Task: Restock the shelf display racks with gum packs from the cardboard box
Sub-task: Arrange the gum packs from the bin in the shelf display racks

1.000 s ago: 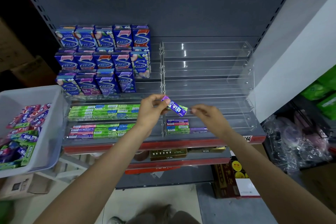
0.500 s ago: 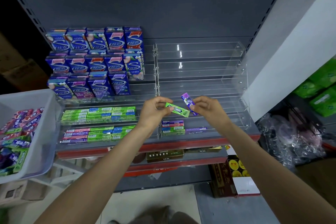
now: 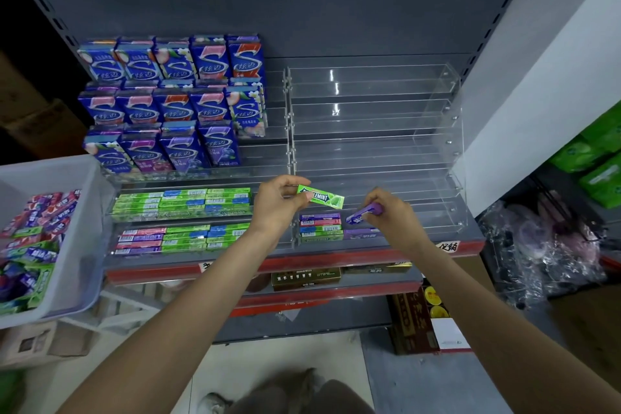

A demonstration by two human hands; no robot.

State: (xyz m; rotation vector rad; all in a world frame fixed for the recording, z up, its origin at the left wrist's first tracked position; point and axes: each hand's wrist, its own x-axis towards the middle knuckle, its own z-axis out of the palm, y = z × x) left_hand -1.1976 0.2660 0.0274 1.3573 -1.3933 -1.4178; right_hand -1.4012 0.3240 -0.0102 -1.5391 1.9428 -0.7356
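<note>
Left hand (image 3: 277, 208) pinching green gum pack (image 3: 321, 196) by one short end, above front edge of clear display rack (image 3: 433, 212). Right hand (image 3: 391, 217) gripping purple gum pack (image 3: 364, 213), tilted down toward short stack (image 3: 321, 227) in lowest tier. Light, stiff, glossy; probably slick, though wrapper texture unclear here. Best held across long edges near middle, not by tip. More packs in white bin (image 3: 85, 239) at left.
</note>
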